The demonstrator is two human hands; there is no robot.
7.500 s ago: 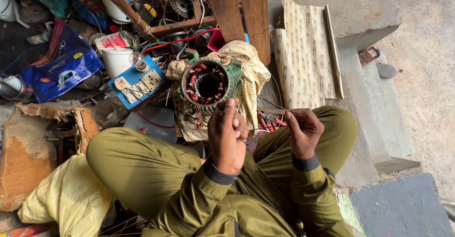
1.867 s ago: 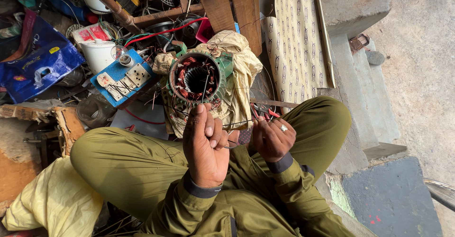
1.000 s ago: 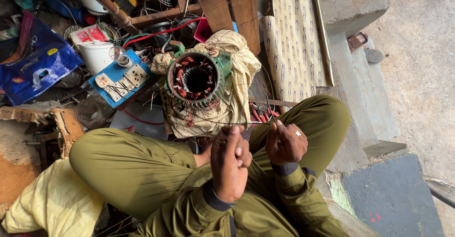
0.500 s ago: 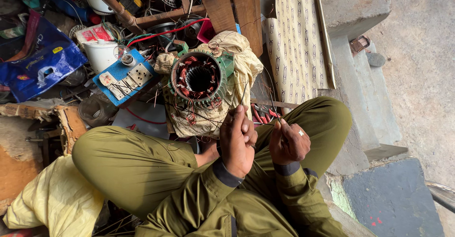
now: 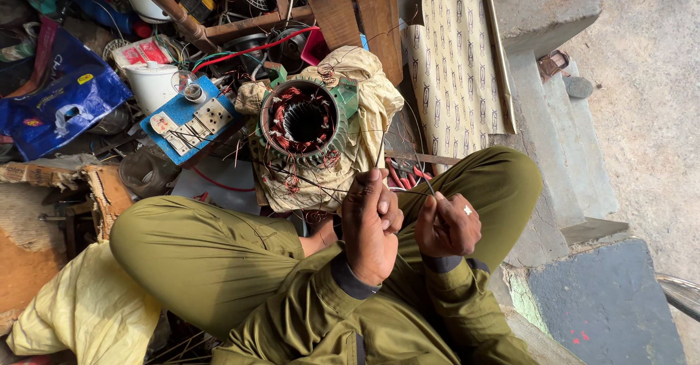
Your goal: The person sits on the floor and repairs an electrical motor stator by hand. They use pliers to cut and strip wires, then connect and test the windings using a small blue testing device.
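Left hand (image 5: 370,223): raised over the lap, fingers pinched on a thin wire (image 5: 321,184) running to the stator.
Right hand (image 5: 446,225): curled shut around a slim rod (image 5: 426,183) (a ring shows on one finger).
Stator (image 5: 304,122): on a cream cloth (image 5: 372,102) just ahead of the crossed legs, copper windings exposed.
Left of it: a blue switchboard (image 5: 188,121), touching the clutter.

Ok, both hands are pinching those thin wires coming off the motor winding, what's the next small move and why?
Probably draw the thin wires taut toward the lap. The left hand and right hand each pinch strands that trail back, slightly slack, to the round motor winding on the cloth. Taut strands would be easier to separate and handle.
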